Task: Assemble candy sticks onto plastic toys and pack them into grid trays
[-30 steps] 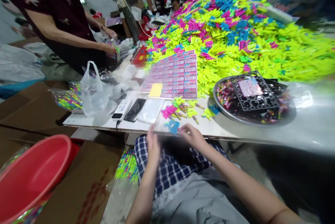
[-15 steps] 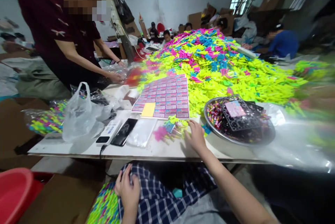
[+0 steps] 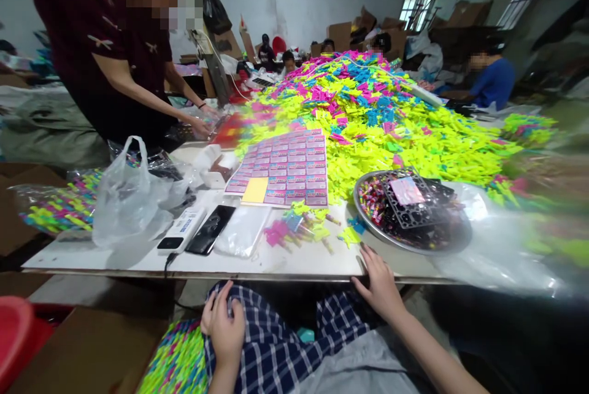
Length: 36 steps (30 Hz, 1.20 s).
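Observation:
My left hand [image 3: 225, 323] rests on the plaid cloth [image 3: 271, 345] over my lap, fingers stretched and holding nothing. At the table's front edge, my right hand [image 3: 380, 286] lies with its fingers spread and nothing in its grasp. Just beyond its fingertips is a neon-yellow plastic piece [image 3: 350, 235], beside a blue one. To the left lies a small group of pink, blue and yellow pieces [image 3: 294, 231], some with short patterned tubes. A round metal tray [image 3: 391, 242] of small colourful items, topped by a black perforated plate [image 3: 416, 215], stands right of them.
Behind these rises a big heap of plastic pieces [image 3: 405, 130]. A printed label sheet [image 3: 294, 164], clear bags [image 3: 243, 231], a black phone [image 3: 210, 229], a white device [image 3: 184, 228] and a plastic carrier bag [image 3: 126, 210] occupy the table [image 3: 92, 262]. Another person [image 3: 92, 44] handles clear plastic at left.
My right hand has drawn back from the small pieces to the table's front edge, moving right. A yellow piece now shows beside the blue one near the tray. My left hand stays on my lap.

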Each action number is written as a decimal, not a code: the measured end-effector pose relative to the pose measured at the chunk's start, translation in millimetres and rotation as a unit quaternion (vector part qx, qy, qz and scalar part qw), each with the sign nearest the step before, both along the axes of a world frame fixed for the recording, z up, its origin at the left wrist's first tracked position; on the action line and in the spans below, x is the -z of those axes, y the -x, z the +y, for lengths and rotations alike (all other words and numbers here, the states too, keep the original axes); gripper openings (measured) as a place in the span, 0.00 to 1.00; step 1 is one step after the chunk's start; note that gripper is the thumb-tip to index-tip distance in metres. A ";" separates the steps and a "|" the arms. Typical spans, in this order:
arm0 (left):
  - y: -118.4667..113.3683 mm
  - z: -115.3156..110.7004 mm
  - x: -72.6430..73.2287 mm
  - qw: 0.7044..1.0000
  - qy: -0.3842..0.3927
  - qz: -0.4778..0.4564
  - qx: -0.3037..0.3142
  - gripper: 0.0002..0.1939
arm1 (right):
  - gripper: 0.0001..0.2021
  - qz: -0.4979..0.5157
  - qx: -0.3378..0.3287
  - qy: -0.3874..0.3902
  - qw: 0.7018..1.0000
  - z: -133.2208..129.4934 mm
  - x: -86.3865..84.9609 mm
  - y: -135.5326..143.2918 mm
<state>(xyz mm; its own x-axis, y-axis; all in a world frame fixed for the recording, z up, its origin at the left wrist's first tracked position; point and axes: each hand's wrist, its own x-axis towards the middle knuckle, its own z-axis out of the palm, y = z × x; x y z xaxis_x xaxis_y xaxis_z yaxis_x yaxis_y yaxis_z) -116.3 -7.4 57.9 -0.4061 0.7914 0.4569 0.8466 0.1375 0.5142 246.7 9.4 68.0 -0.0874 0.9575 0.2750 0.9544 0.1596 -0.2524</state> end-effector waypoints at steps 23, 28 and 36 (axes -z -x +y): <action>-86.4 -7.0 -45.3 0.856 0.128 -0.358 0.351 0.23 | 0.11 0.426 -0.124 0.113 0.889 -14.5 -60.1 56.0; -130.6 -7.8 -82.8 0.732 0.207 -0.552 0.342 0.17 | 0.11 0.335 -0.247 0.126 0.901 12.0 -117.7 60.5; -131.6 -13.3 -100.4 0.729 0.122 -0.631 0.237 0.23 | 0.15 -0.087 0.120 0.066 0.987 103.4 -120.3 -10.5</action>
<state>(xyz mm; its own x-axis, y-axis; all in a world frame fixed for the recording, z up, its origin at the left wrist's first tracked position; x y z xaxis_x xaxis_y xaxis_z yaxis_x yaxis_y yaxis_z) 15.3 -20.7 158.3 -0.0360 0.9746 -0.2208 -0.2961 0.2006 0.9338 257.2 112.8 188.3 0.1120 0.9826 0.1482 0.9913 -0.1001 -0.0857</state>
